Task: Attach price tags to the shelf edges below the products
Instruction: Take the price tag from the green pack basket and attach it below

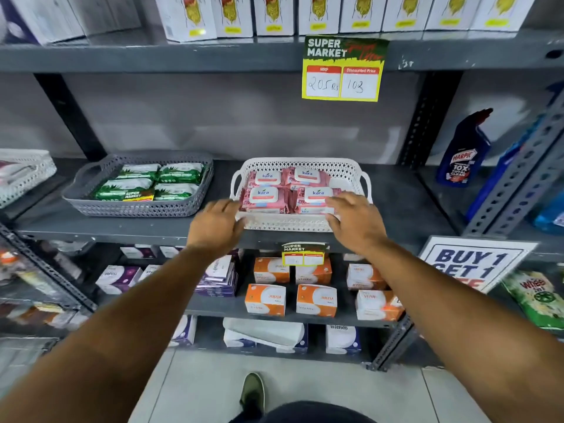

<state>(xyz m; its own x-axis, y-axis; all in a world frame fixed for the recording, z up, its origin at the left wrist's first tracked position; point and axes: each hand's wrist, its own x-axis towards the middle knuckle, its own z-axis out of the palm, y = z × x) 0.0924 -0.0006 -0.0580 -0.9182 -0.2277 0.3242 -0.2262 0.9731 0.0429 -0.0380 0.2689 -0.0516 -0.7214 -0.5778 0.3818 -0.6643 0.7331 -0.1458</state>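
On the middle shelf, both hands grasp the white basket: left hand at its left front corner, right hand at its right front. A price tag hangs on the shelf edge below.

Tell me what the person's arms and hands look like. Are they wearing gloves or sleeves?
No gloves and no sleeves show. Both forearms are bare all the way to the bottom edge of the picture. The left hand and the right hand are bare too, with no ring, watch or bracelet visible. The fingers look a little blurred. Below, you can see one dark green shoe.
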